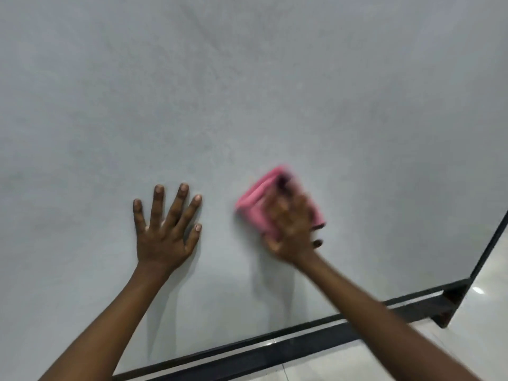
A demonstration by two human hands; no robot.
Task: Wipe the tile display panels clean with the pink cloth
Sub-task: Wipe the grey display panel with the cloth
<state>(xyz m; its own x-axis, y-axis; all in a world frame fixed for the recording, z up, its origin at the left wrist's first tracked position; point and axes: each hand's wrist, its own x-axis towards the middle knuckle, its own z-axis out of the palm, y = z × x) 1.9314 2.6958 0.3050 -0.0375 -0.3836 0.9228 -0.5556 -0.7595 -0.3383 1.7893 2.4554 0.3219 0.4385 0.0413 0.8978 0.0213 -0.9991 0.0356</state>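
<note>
A person wipes a grey tile display panel (247, 92), the right hand (291, 232) pressing a folded pink cloth (255, 199) against its lower middle; the hand is blurred (how its fingers lie on the cloth cannot be told). The left hand (165, 229) rests flat on the panel just beside the cloth, fingers (158, 204) spread wide. A black frame (275, 345) edges the panel above a glossy floor (481, 312). The wiping step appears to be under way; the next pass likely calls for steady pressure toward the panel's unwiped areas.
</note>
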